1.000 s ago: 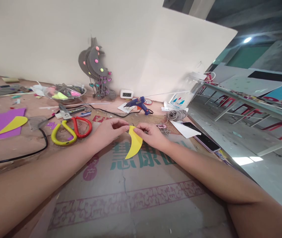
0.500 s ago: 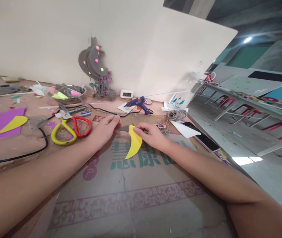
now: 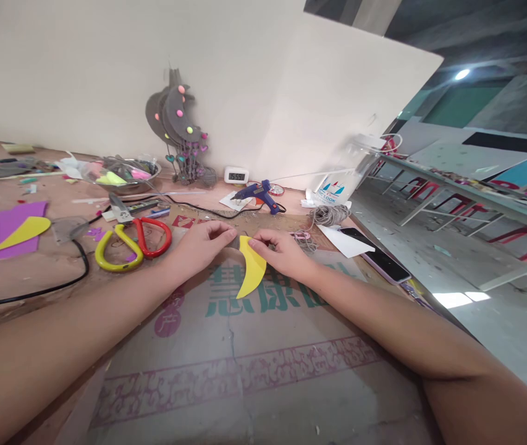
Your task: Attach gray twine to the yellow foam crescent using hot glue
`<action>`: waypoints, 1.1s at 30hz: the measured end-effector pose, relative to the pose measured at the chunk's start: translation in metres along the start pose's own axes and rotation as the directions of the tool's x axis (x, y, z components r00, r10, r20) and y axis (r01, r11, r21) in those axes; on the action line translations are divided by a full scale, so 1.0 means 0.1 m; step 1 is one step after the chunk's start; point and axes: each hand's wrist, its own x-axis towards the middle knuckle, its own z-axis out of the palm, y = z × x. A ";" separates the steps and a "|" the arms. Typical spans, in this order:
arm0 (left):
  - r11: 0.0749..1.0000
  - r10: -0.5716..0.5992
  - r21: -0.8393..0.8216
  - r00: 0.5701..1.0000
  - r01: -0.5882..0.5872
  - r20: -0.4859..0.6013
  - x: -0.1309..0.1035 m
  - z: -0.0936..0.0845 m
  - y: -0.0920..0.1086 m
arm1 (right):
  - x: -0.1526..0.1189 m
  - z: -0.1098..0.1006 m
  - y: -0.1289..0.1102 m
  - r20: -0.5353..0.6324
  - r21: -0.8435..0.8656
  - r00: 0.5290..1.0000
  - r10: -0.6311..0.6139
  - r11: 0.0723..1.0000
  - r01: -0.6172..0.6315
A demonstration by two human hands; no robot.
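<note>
A yellow crescent-shaped foam or paper piece [image 3: 252, 275] hangs point down above the cardboard. My right hand [image 3: 278, 248] pinches its upper right edge between thumb and fingers. Just left of the piece's top end, my left hand [image 3: 212, 242] is closed, thumb against fingertips. A bit of grey material [image 3: 241, 234] shows between the two hands at the top of the yellow piece; most of it is hidden by my left fingers. Left of my hands lie scissors [image 3: 136, 244] with one yellow and one red handle.
A blue glue gun [image 3: 263, 196] rests behind my hands, its black cord running left. Grey string [image 3: 330, 215], white paper [image 3: 347, 241] and a phone [image 3: 379, 256] lie right. Purple sheets [image 3: 4, 225] and another yellow piece [image 3: 25, 233] lie left. A bowl [image 3: 126, 176] stands behind.
My left hand has moved right and slightly nearer, up to the yellow piece's top, covering most of the grey part seen before. The right hand has kept its pinch.
</note>
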 end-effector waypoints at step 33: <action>1.000 0.010 -0.018 1.000 -0.010 0.022 0.01 0.03 -0.03 | 0.01 -0.02 -0.01 -0.031 0.007 0.999 -0.014 1.000 0.014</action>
